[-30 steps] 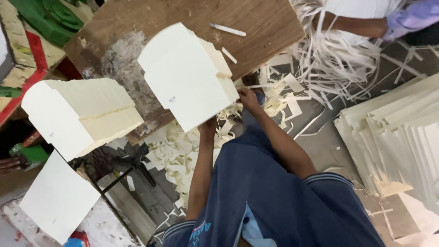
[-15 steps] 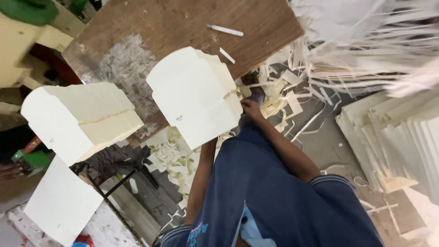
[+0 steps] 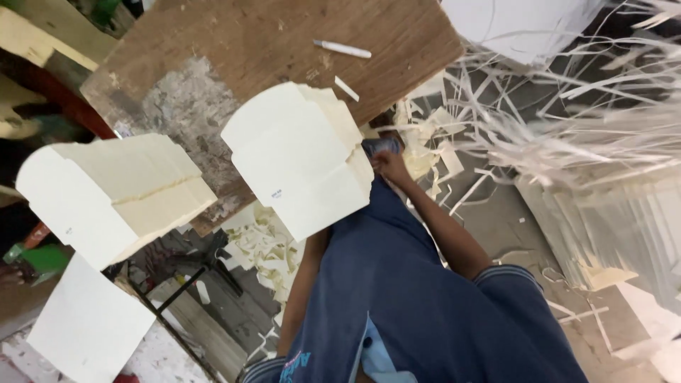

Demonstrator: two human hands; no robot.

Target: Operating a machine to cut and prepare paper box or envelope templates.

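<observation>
Nearby, paper stack (image 3: 113, 195), perhaps strips (image 3: 567, 135).

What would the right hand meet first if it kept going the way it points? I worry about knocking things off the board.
The right hand already grips the edge of the cream paper stack, so it meets that first. Beyond lies the wooden board, though depth is unclear.
</observation>
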